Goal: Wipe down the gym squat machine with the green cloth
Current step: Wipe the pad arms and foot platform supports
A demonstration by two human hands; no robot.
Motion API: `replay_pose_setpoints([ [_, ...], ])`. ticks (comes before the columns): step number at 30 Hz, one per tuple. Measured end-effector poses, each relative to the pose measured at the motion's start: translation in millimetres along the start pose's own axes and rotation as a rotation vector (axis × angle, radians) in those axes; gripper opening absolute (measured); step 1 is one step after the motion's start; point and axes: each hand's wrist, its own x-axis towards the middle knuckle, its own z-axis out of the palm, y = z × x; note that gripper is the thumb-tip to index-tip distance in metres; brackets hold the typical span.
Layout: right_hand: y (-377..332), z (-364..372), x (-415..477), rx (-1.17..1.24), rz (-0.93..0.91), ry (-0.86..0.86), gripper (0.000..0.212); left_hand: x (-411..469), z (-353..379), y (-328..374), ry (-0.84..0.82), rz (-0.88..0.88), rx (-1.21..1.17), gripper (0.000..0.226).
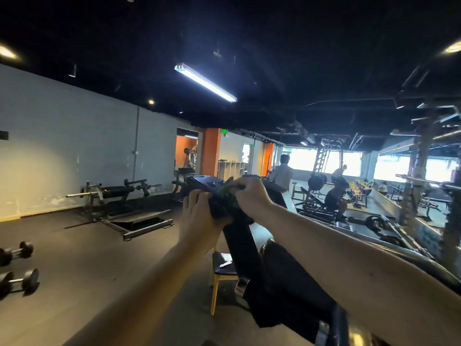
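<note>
Ctr of frame: right grip [249, 193] is clutching the green cloth [225, 194], prob. soft & light, against the rigid squat machine [239, 242]; left grip [199, 212] is clasping its black top.

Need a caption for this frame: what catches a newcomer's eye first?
At centre, the left hand grips the black squat machine while the right hand holds the green cloth on it. A bright strip light glows overhead; two dumbbells lie far left.
</note>
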Motion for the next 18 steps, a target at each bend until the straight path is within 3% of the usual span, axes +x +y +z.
replay_pose_setpoints([
  [7,-24,57,76,-0.170,0.047,-0.090,0.026,6,-5,-15,-0.001,-0.017,-0.047,0.075],
  [11,-19,38,61,-0.146,-0.002,-0.183,0.022,12,-7,-16,0.010,0.007,-0.007,0.086],
  [18,23,-33,0,-0.188,0.087,-0.054,0.012,18,-3,-23,-0.011,0.057,0.006,0.093],
])
